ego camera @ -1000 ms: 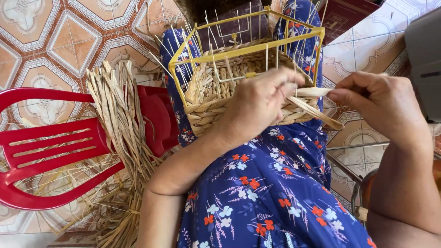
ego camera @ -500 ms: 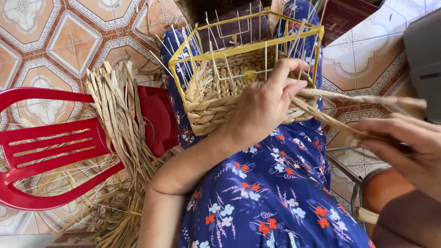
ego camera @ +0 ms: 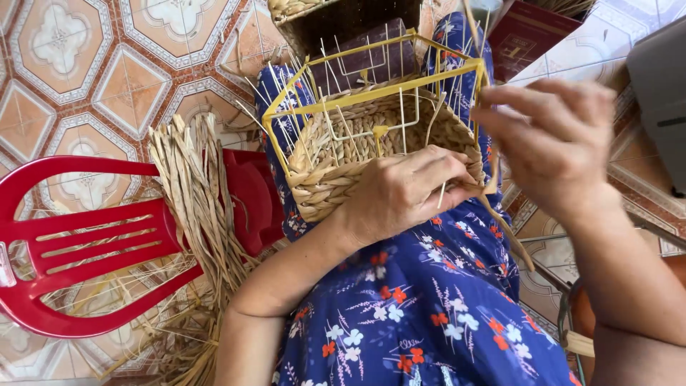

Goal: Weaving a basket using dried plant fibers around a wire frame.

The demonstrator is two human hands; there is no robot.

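A half-woven straw basket (ego camera: 332, 179) on a yellow wire frame (ego camera: 371, 93) rests on my lap, over a blue flowered dress (ego camera: 429, 307). My left hand (ego camera: 407, 189) lies against the basket's near right wall, with its fingers pressing the woven rim. My right hand (ego camera: 550, 139) is raised beside the frame's right corner and looks blurred. Its fingertips pinch a flat straw strand (ego camera: 511, 232) that comes off the basket's corner and trails down to the right.
A red plastic chair (ego camera: 93, 243) stands at my left with a bundle of dried straw (ego camera: 193, 193) draped over its seat. Another woven basket (ego camera: 343, 14) sits beyond my knees, a dark red box (ego camera: 532, 32) at the top right, and a grey object (ego camera: 661, 86) at the right edge. The floor is patterned tile.
My right hand has swung up from low right to beside the frame's right corner, drawing the strand along. My left hand has slid lower on the basket's wall.
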